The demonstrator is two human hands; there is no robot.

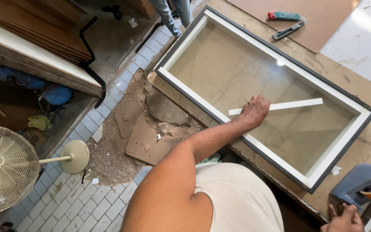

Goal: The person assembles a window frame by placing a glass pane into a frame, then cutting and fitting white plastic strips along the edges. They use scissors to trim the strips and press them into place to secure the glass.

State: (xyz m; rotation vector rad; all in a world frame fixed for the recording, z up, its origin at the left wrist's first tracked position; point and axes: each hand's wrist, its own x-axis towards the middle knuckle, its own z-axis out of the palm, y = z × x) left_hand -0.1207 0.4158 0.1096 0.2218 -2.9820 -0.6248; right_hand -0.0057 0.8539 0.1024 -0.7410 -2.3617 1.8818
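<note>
— Where's the white strip [295,104]?

— Lying flat on the glass of the picture frame [193,96], which rests on the brown table [368,141]. The left hand [254,109] is closed over the strip's near end, pressing it down.

— And the other hand?

— The right hand [344,219] lies spread on the table edge, just beside the tape dispenser [359,184].

— Which step is this?

— Positioning the strip, I'd say. Next calls for lining it up squarely. Two cutters [286,22] sit well apart, beyond the frame.

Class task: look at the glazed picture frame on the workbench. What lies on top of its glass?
A white strip lies on the glass of the frame, with the left hand pressing on it. The hand hides the strip's middle part.
</note>
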